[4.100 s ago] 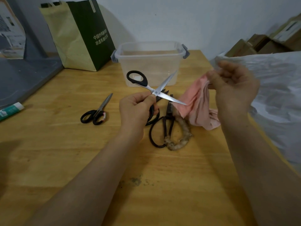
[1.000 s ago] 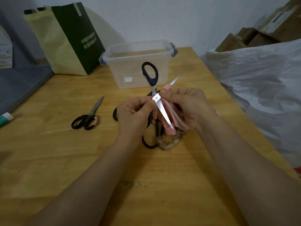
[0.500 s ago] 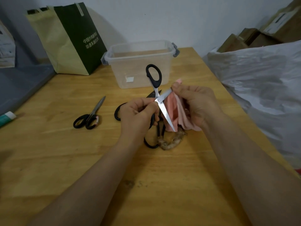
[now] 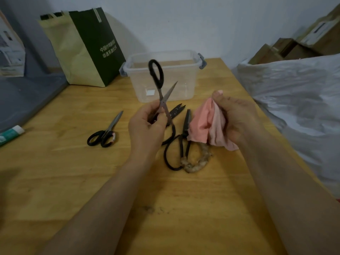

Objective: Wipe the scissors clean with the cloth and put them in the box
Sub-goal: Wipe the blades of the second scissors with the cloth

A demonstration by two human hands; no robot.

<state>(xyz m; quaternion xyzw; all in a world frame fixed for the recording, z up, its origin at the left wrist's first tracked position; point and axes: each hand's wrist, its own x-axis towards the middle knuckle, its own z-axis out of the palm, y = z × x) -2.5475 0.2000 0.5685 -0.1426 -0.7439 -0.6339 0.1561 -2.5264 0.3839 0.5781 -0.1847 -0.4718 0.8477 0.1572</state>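
Gripped the scissors (image 4: 161, 96) in the left hand (image 4: 145, 126), fingers curled round the lower half near the pivot. Held upright, one black loop on top, blades parted, likely so as to bare both inner faces to the wipe.

Bunched the cloth (image 4: 206, 126) in the right hand (image 4: 237, 118), pinched between thumb and curled fingers, loose ends hanging down. Held just beside the blades but not touching them, so judged to be a gap between strokes rather than a stroke itself.

Held both above the table (image 4: 55, 172), in front of the box (image 4: 184, 83), probably to leave a short way for the drop-in. Saw no scissors in the box, set lidless near the far edge, mouth up and ready to receive.

Below the hands, two iron pairs (image 4: 186, 124) lying crossed on the wood, one with a wrapped handle. To the left, well apart, a small pair (image 4: 104, 133) with black loops, blades together. Presumably laid out within reach for their own wipe.

Farther out: a bag (image 4: 82, 46) against the wall, a tube (image 4: 11, 134) at the left edge, a white sheet (image 4: 294, 92) on the right.
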